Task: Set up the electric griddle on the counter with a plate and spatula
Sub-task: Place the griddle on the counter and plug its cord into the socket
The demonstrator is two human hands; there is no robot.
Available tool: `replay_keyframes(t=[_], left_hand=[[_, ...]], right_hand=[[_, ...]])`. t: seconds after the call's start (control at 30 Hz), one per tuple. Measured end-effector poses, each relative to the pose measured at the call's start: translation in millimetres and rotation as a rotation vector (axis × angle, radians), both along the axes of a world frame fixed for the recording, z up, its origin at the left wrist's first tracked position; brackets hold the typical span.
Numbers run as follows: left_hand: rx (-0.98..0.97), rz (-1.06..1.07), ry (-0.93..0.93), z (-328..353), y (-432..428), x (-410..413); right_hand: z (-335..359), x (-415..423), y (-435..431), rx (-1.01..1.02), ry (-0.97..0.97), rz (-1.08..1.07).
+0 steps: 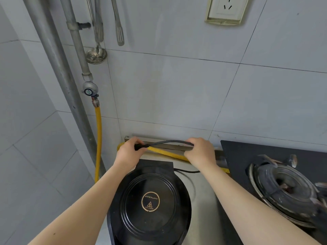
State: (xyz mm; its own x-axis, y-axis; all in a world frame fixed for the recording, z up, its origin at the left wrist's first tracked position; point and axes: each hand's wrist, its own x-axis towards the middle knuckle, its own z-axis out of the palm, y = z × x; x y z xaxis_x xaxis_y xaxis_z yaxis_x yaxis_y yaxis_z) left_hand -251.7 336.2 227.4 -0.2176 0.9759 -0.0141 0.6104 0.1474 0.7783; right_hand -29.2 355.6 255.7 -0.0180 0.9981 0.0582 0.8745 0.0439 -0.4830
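The black round electric griddle (150,200) sits closed on the steel counter (203,195), low in the middle of the view. Its black power cord (172,142) arches between my hands above the back of the griddle. My left hand (129,152) pinches the plug end of the cord. My right hand (200,152) is closed around the cord further along, and the cord runs on behind the griddle. A metal slotted spatula (119,34) hangs on the tiled wall at the top left. No plate is visible.
A wall socket (227,9) is mounted high on the right. A gas stove burner (284,190) takes up the right side. A yellow gas hose (98,138) drops from a valve (89,89) and runs along the wall behind my hands. A ladle (96,55) hangs beside the pipes.
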Motion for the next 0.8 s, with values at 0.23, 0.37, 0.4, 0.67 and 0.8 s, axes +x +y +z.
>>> replay_keyframes(t=[0.23,0.37,0.4,0.67,0.8], left_hand=[[0.173,-0.135,-0.02,70,6,30],[0.256,-0.195,-0.095,101,9,40],[0.272,-0.199,-0.15,108,9,42],[0.465,-0.172,-0.201,179,26,58],[0.557,-0.195,-0.045,217,44,65]], right_hand=[[35,-22,-1,0.348,-0.193,0.097],[62,-25,0,0.245,0.008,0.159],[68,-25,0,0.218,0.078,0.151],[138,-13,11,0.335,0.528,-0.042],[179,-8,22,0.378,0.634,-0.112]])
